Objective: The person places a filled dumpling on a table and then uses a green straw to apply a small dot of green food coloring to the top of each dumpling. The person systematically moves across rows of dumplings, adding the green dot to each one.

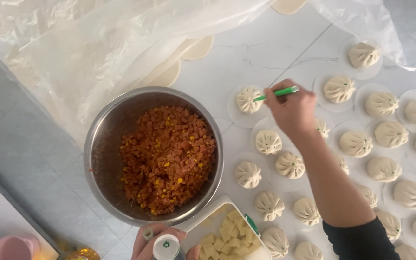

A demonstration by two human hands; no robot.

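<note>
right hand (292, 111): gripping a green stick (276, 93), its tip touching a pleated bun (249, 99)
left hand (157, 242): clasping a white bottle (166, 248) beside the steel bowl (103, 139)

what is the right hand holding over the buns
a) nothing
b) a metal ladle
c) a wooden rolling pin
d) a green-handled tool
d: the right hand grips a slim green-handled tool whose tip points at a pleated bun on the white table.
</note>
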